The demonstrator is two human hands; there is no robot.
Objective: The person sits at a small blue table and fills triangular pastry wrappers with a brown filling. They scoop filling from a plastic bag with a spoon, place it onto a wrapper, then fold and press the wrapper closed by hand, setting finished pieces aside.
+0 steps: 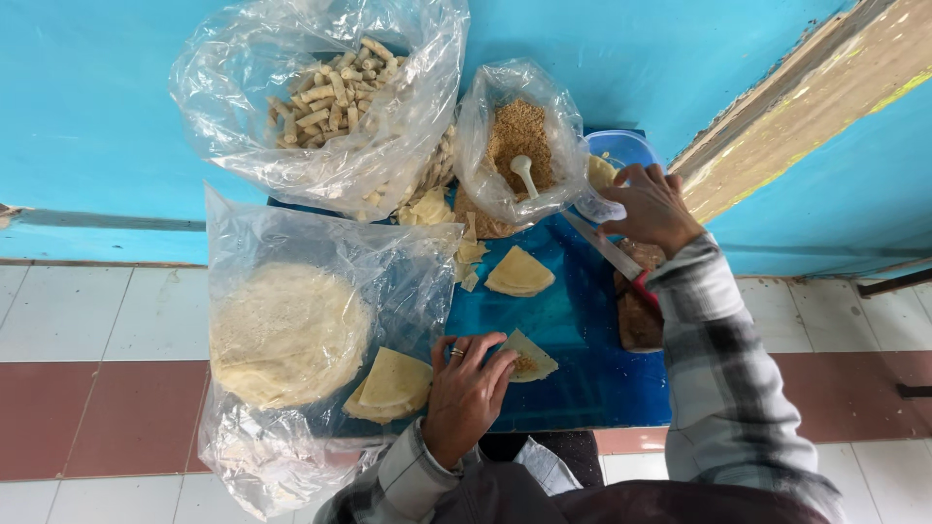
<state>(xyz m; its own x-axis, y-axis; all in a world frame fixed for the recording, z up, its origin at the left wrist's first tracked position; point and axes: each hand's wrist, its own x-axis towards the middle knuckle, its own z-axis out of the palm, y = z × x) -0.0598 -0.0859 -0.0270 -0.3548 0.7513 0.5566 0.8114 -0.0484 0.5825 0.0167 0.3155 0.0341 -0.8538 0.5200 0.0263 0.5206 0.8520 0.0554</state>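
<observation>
My left hand (pixel 464 388) rests on the blue table (pixel 573 378), fingers pressing a small pale dough wedge (pixel 533 357) with brown filling on it. My right hand (pixel 652 206) reaches toward the blue plastic bowl (pixel 621 147) at the back; what its fingers hold there is hidden. A knife with a red handle (pixel 612 250) lies under that wrist. A folded stack of dough wedges (pixel 519 273) sits mid-table.
A bag of round flat sheets (pixel 287 333) is at left, with cut wedges (pixel 392 385) beside it. A bag of rolled sticks (pixel 335 87) and a bag of brown crumbs with a white spoon (pixel 522 146) stand behind. A brown block (pixel 638 318) lies at right.
</observation>
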